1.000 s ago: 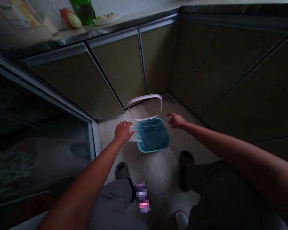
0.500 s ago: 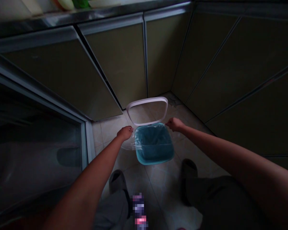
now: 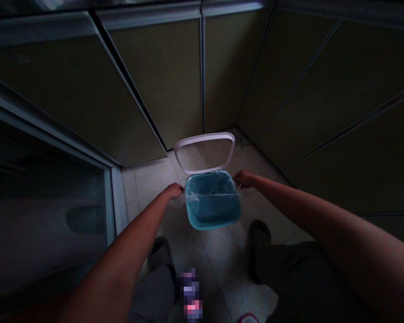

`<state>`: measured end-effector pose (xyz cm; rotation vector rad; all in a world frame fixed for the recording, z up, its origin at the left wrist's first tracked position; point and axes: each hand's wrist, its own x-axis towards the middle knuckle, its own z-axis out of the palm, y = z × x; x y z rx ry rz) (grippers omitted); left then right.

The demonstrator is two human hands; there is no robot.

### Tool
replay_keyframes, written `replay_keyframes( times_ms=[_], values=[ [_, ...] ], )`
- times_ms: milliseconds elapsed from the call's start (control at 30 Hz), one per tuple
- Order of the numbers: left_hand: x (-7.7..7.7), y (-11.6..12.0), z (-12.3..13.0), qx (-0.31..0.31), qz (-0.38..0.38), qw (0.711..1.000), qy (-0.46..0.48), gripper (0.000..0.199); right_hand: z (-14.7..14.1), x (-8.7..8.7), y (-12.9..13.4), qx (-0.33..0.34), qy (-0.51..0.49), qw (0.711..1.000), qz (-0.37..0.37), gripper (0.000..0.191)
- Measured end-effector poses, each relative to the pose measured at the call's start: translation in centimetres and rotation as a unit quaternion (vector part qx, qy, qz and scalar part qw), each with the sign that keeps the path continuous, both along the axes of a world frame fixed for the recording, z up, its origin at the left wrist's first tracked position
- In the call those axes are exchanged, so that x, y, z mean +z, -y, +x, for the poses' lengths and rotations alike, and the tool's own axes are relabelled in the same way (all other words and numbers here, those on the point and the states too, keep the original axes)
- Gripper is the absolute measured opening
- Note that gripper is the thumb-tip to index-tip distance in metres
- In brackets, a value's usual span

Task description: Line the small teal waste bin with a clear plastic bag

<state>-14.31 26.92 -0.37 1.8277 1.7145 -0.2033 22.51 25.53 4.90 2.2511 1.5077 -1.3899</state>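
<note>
A teal bin [image 3: 215,217] stands on the tiled floor, with a pale pink rim frame [image 3: 204,136] raised at its far side. Clear plastic bag film [image 3: 210,194] stretches across the far part of the bin's opening. At the bin's left edge my left hand [image 3: 173,191] is closed on the film. On the opposite side, my right hand [image 3: 244,178] grips the film by the right edge. The fingertips of both hands are dim and partly hidden.
Cabinet doors [image 3: 158,76] line the back and the right side. A glass door with a metal frame [image 3: 116,197] stands at the left. Slippered feet [image 3: 161,255] are on the floor [image 3: 210,251] on either side, with a blurred patch between them.
Both hands have come down a little alongside the bin, and the film now spans the opening more fully from side to side. The view has tilted slightly downward.
</note>
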Motion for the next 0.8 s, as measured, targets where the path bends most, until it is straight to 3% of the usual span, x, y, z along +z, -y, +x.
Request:
replay_keyframes(
  times_ms=[100,233,333,467,633,800],
  values=[
    [1.4,1.6,-1.3,0.011,0.05,0.999,-0.004,0.031,0.4,1.2,2.1,-0.014,-0.035,0.999,-0.012,0.012],
    [4.3,4.1,-1.7,0.027,0.184,0.981,0.059,0.034,1.0,2.5,4.6,-0.098,-0.081,0.991,0.046,0.04],
    [5.9,6.6,-1.2,-0.002,0.178,0.976,0.125,0.03,1.5,3.0,6.1,-0.111,-0.145,0.981,0.069,0.027],
    [6.6,9.5,-1.1,-0.062,0.136,0.98,0.135,0.029,2.5,2.9,8.0,-0.023,-0.173,0.98,0.099,0.009],
    [6.6,11.6,-1.8,-0.122,0.13,0.976,0.123,0.021,3.3,1.7,9.6,0.128,-0.116,0.974,0.145,0.02],
    [7.0,13.4,-2.2,-0.178,0.177,0.964,0.086,0.013,3.2,1.6,10.2,0.26,-0.035,0.945,0.194,0.015]
  ],
)
